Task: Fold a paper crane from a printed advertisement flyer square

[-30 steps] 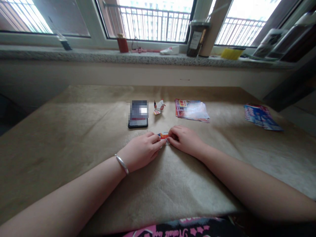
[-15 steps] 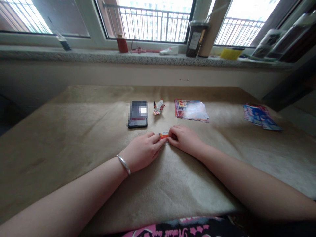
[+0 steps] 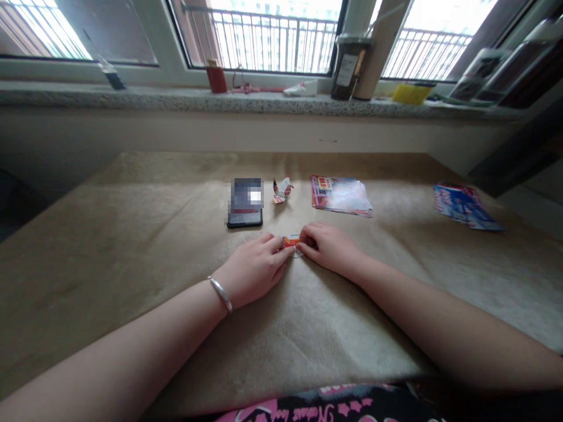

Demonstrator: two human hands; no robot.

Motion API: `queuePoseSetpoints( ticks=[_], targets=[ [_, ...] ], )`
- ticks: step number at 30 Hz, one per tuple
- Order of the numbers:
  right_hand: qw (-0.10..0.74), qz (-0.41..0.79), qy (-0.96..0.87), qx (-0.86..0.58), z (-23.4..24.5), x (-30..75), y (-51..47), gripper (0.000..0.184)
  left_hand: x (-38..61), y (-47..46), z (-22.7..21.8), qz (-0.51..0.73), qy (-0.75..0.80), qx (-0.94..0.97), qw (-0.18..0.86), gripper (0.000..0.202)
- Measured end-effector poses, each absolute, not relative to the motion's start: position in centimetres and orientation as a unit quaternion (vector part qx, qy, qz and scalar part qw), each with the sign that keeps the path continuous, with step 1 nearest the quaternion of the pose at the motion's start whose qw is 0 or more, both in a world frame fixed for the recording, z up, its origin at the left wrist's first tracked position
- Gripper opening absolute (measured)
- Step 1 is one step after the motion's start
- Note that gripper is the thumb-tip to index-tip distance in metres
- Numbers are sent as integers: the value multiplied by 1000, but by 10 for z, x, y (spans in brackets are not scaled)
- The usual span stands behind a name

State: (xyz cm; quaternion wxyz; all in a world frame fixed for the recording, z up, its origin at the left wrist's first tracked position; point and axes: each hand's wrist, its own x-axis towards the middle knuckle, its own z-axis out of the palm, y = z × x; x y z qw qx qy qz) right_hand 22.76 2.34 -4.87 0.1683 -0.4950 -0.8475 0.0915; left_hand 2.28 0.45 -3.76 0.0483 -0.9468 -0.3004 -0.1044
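Small paper piece (image 3: 291,241): orange-red with white, dark print, partly hidden by fingers. Center frame, flat on the tablecloth (image 3: 308,328), between both hands. Left hand (image 3: 254,266) fingers on its left end, pinching or just pressing, can't tell. Right hand (image 3: 329,246) curled, gripping right end. Jar (image 3: 348,69), top right of center: dark contents, unidentifiable.

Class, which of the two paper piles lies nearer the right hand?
The pinkish pile beside the folded bird, just beyond the right hand; the bluer pile lies farther right.
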Motion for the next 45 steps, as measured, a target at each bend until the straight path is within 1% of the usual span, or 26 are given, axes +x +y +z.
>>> queuePoseSetpoints(
  ticks=[7,10,12,17,21,33,41,45],
  targets=[
    [176,101,-845,-495,-50,229,25,11,26,3,-33,-94,-308,-946,38,31],
    [188,98,-859,-465,-48,232,24,7,27,3,-32,-93,-308,-946,37,30],
    [179,73,-885,-424,-46,235,21,8,27,3,-32,-93,-308,-946,34,31],
    [128,-32,-918,-375,-39,239,14,19,26,4,-33,-96,-307,-946,29,34],
    [111,-59,-921,-369,-36,237,11,20,25,4,-33,-96,-304,-947,28,35],
    [80,-32,-903,-420,-30,229,7,18,25,3,-32,-91,-313,-945,16,36],
    [93,-36,-911,-399,-32,231,8,17,18,9,-35,-106,-278,-955,8,29],
    [90,-44,-920,-380,-31,231,7,21,21,6,-35,-94,-288,-952,42,30]
  ],
)
